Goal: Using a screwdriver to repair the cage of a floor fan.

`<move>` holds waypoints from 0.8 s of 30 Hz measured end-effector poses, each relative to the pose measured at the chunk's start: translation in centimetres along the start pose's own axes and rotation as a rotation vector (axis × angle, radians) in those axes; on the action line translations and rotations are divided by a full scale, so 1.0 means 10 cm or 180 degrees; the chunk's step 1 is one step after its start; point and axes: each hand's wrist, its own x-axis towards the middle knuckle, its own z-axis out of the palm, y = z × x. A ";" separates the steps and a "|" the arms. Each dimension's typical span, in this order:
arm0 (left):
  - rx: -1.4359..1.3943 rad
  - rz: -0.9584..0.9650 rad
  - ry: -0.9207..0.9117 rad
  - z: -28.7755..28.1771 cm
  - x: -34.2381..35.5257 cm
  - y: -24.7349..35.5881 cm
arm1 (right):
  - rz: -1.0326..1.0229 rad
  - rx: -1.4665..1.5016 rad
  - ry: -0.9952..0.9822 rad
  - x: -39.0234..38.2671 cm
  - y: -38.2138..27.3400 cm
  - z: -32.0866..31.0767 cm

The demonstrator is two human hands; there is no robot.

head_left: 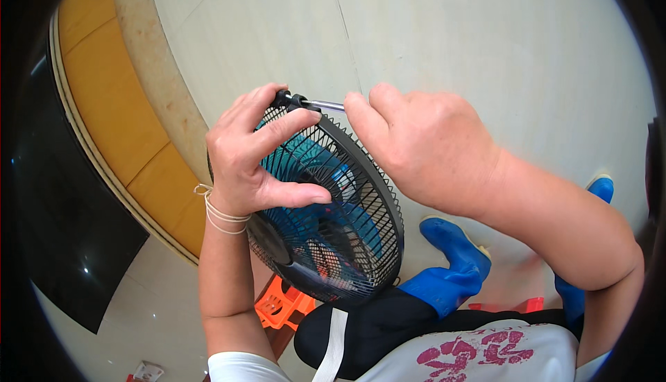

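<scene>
A round fan head (378, 209) with a black wire cage stands on edge against my dark-trousered leg. Blue shows through its wires. My left hand (246, 143) grips the top of the cage, fingers bent over the rim beside a small black clip (298, 100), with the thumb apart, across the grille. Closed in a fist, my right hand (427, 146) holds a screwdriver (326, 105). Only its metal shaft shows, pointing left with the tip at the clip; the handle is hidden in my palm. Whether a screw sits there is too small to tell.
Below the fan is an orange plastic stool or crate (281, 304). Blue rubber boots (454, 250) are on the pale tiled floor (430, 28). A yellow-and-tan border (104, 56) and a glossy black panel (62, 209) run along the left. A small packet (148, 370) lies at lower left.
</scene>
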 end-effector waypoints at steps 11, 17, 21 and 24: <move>0.0017 0.0030 0.0068 -0.01 -0.03 -0.02 | 0.3627 0.6424 -0.1635 0.19 0.11 -0.12; 0.0019 0.0028 0.0018 0.00 -0.02 0.00 | 0.3205 0.4574 -0.1622 0.14 0.09 -0.08; -0.0044 0.0024 0.0039 0.03 0.01 0.02 | 0.1734 0.2947 -0.0750 0.03 0.11 -0.05; -0.0104 0.0020 -0.0014 0.04 0.02 0.01 | 0.0888 0.1830 -0.0133 -0.05 0.17 0.07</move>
